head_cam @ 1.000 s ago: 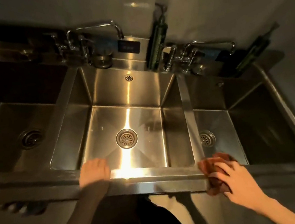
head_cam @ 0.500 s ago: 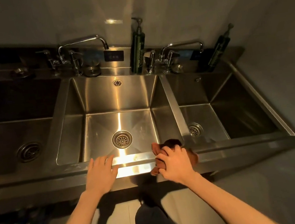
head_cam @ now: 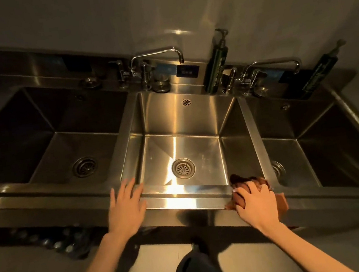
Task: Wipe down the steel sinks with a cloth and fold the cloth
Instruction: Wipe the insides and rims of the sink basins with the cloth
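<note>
Item: cloth (head_cam: 242, 179), reddish-brown and bunched, lying on the front rim (head_cam: 183, 201) where the divider (head_cam: 251, 130) between the middle sink (head_cam: 194, 115) and the right sink (head_cam: 310, 122) is meeting it, with one flap hanging over the outer edge. The right hand (head_cam: 256, 205) is covering most of it, fingers curling over the bunch and pressing it to the steel. Handling, as judged: it is looking soft, light and limp, so it is likely to crumple under a push. A palm-down hold over the bulk is suiting the wiping, while folding is calling for pinching two corners, none showing clearly now; whether it is wet cannot be told. The left hand (head_cam: 126, 209) is lying flat on the rim at the middle sink's near-left corner, fingers spread, holding nothing. Surrounding: the left sink (head_cam: 35, 133) is sitting in shadow, and two taps (head_cam: 155, 55) and two dark pump bottles (head_cam: 217, 66) are standing along the back ledge.
</note>
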